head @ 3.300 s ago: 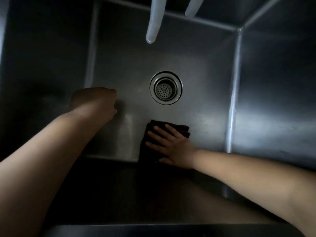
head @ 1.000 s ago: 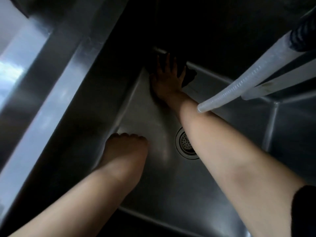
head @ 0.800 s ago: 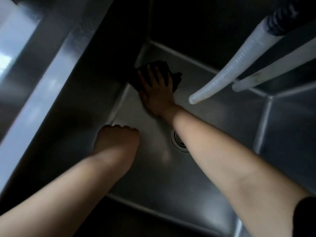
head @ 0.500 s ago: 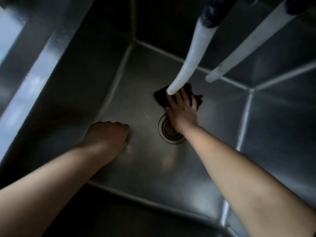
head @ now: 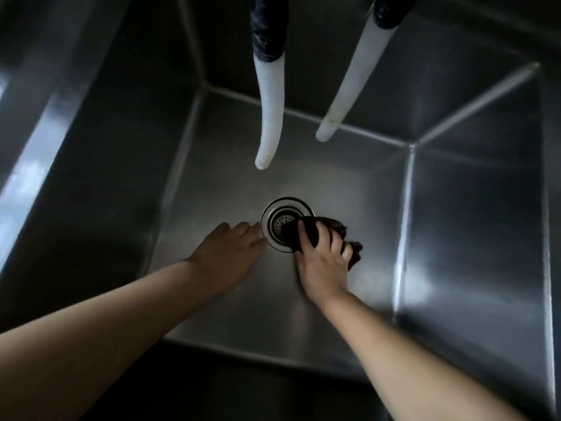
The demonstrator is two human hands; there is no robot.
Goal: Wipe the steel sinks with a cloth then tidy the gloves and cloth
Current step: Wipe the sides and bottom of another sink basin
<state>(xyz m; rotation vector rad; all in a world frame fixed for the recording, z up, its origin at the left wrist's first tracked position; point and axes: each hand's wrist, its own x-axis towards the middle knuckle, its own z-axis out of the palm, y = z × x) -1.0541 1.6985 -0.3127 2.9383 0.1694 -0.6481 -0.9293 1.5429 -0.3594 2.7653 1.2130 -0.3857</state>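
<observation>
Wiping appears midway: at frame centre the right hand (head: 323,262) grips the dark cloth (head: 306,235) over the drain (head: 280,226), left hand (head: 230,253) released flat on the sink (head: 470,238) floor, gloves untidied

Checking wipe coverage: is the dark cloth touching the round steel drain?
Touching. In the head view the dark cloth, pressed down by the right hand, overlaps the right rim of the round steel drain, covering part of the strainer.

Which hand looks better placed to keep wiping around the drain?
Probably the right hand: it grips the dark cloth at the drain. The left hand lies empty beside it.
</observation>
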